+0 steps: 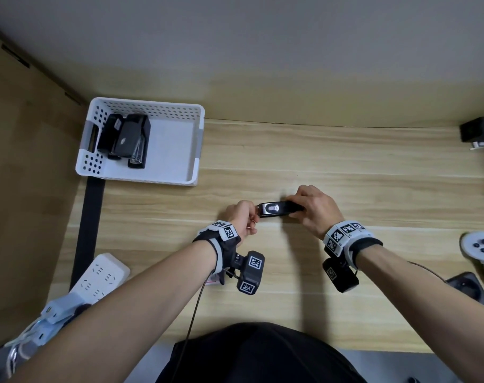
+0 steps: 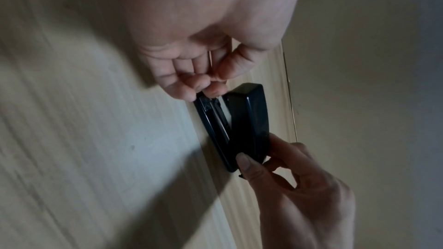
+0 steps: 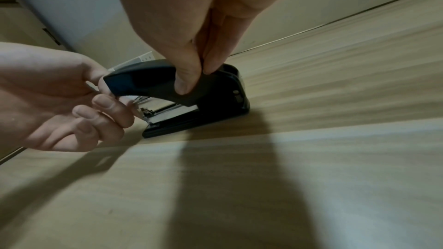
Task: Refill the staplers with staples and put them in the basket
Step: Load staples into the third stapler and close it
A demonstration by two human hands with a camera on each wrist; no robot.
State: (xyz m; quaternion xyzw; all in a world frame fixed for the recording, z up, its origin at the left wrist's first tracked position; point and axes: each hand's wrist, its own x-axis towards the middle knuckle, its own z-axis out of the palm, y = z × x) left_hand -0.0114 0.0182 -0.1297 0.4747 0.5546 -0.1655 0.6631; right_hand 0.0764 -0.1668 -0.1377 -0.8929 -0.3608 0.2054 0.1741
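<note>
A black stapler stands on the wooden table, its top cover raised off the base. My right hand pinches the cover near the hinge between thumb and fingers. My left hand is at the stapler's front end with its fingers curled, pinching a thin silvery strip of staples at the magazine's mouth. A white perforated basket at the back left holds two black staplers.
A white power strip lies at the near left beside a black band. At the right edge are a white controller, a dark flat device and a black block. A wall runs behind the table.
</note>
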